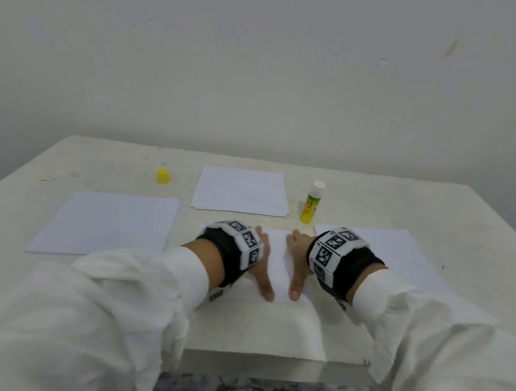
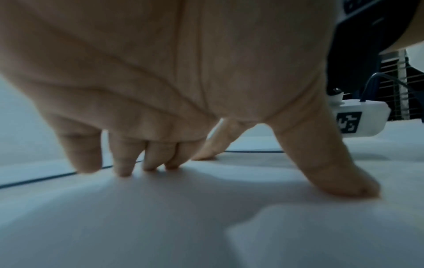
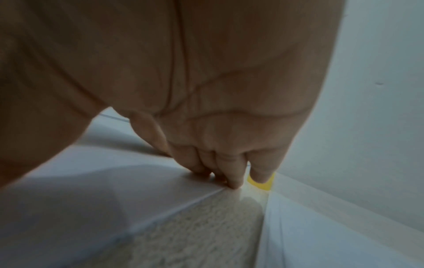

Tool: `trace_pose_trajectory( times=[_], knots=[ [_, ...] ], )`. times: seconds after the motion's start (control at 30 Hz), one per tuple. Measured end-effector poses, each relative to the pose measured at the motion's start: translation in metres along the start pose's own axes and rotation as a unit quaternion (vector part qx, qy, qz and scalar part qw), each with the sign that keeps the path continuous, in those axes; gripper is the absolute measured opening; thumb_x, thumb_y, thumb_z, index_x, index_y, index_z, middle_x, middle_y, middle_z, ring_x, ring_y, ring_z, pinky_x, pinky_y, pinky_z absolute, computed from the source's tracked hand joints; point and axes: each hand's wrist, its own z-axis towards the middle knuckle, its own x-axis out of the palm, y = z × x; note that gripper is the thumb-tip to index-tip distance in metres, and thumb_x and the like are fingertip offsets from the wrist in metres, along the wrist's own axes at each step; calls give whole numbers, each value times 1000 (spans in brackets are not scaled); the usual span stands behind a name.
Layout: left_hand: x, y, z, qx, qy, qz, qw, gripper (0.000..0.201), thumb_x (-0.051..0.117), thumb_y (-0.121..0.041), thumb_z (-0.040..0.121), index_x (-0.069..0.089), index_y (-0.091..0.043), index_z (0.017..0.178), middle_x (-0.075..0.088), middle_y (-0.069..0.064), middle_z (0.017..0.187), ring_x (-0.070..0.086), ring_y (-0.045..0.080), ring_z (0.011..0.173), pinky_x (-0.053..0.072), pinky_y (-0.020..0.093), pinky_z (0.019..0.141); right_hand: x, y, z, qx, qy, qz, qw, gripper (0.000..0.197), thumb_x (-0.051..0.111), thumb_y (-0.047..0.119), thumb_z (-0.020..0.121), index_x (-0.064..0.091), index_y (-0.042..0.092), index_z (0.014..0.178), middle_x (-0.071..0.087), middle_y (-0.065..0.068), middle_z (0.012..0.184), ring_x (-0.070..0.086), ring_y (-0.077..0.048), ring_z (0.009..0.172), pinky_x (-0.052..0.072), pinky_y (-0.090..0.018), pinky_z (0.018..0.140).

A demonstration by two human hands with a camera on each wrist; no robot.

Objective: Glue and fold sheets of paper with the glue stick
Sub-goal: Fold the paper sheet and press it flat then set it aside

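A white sheet of paper lies flat at the near middle of the table, and both hands press on it. My left hand has its thumb and fingertips spread on the sheet. My right hand mirrors it, with fingertips on the paper's far right edge. The yellow glue stick stands upright and uncapped just beyond my right hand, and its base shows behind those fingertips. Its yellow cap sits apart at the back left.
Three more white sheets lie on the pale table: one at the left, one at the back middle and one at the right. A plain wall stands behind the table. My white sleeves overhang the near edge.
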Motion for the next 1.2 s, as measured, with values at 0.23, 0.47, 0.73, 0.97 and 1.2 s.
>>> trace_pose_trajectory(
  times=[0.23, 0.47, 0.73, 0.97, 1.2],
  knots=[
    [-2, -10, 3, -5, 19, 3, 1000, 138, 75, -73, 54, -11, -25, 151, -10, 5, 160, 8, 34, 145, 19, 54, 115, 7, -5, 13, 4, -15, 9, 1000, 163, 78, 78, 18, -4, 29, 150, 3, 0, 159, 20, -34, 142, 32, -58, 107],
    [16, 54, -20, -106, 59, -16, 993, 149, 75, -78, 43, -2, -10, 150, 5, 11, 157, 19, 35, 142, 22, 51, 114, -2, -16, -19, -55, 1, 5, 998, 132, 81, 53, 62, -4, 6, 150, 2, -12, 158, 9, -30, 145, 17, -48, 117],
    [21, 75, -36, -130, 49, -37, 990, 134, 77, -74, 47, 15, -6, 145, 34, 8, 142, 40, 29, 130, 32, 45, 109, 0, -13, -15, -61, -39, 1, 997, 128, 85, 53, 56, 11, 2, 147, 21, -12, 149, 24, -29, 138, 23, -42, 113],
    [20, 82, -46, -95, 15, -105, 990, 143, 83, -61, 55, -18, -22, 149, 30, 1, 153, 34, 25, 137, 22, 42, 112, 4, -11, -6, -43, -27, -1, 999, 133, 83, 55, 58, -2, 9, 150, 8, -11, 155, 12, -28, 144, 16, -43, 115],
    [25, 89, -59, -83, -47, -387, 917, 117, 82, -22, 73, -4, -33, 151, 49, 5, 134, 54, 25, 117, 46, 34, 97, -5, -12, -18, -56, -6, 24, 998, 133, 86, 47, 58, -4, 14, 150, 11, -11, 154, 14, -31, 142, 22, -49, 114]
  ],
)
